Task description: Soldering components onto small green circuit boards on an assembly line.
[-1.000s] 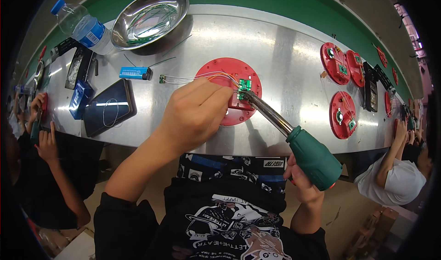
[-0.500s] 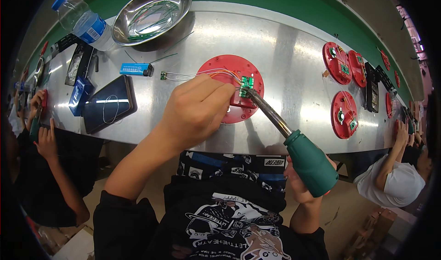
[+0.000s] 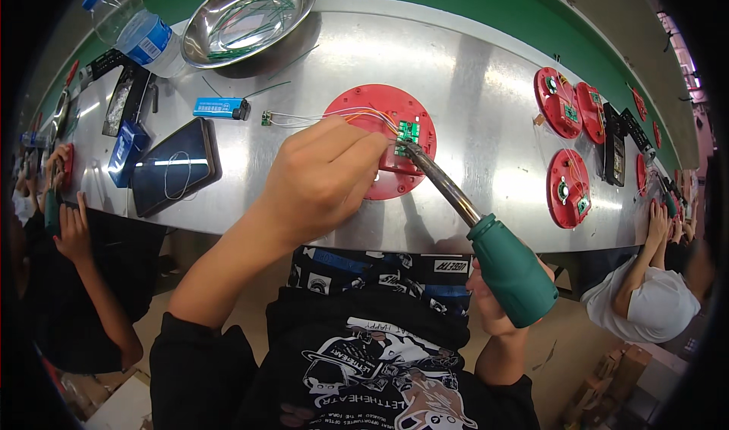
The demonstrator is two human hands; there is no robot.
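Observation:
On the metal bench lies a round red plastic housing [image 3: 364,98], its inner side up, with a green circuit board [image 3: 408,131] on it. White and orange wires [image 3: 364,112] run from the board leftward to a tiny green board [image 3: 266,118]. My left hand [image 3: 319,175] is closed in a pinch at the board's left edge, over the housing; a thin wire seems to show at its fingertips, mostly hidden. My right hand [image 3: 487,301] grips a soldering iron [image 3: 512,270] by its green handle, the tip touching or just above the board's lower part.
Back left stand a steel bowl [image 3: 196,36] of green wires and a water bottle [image 3: 144,39]. A blue box [image 3: 218,108] and a dark tablet-like device [image 3: 173,173] lie left. More red housings [image 3: 566,175] lie right. Co-workers' hands [image 3: 74,231] show at both sides.
The view has shifted slightly. Both hands hold nearly the same pose, with the iron's tip still at the board's lower part.

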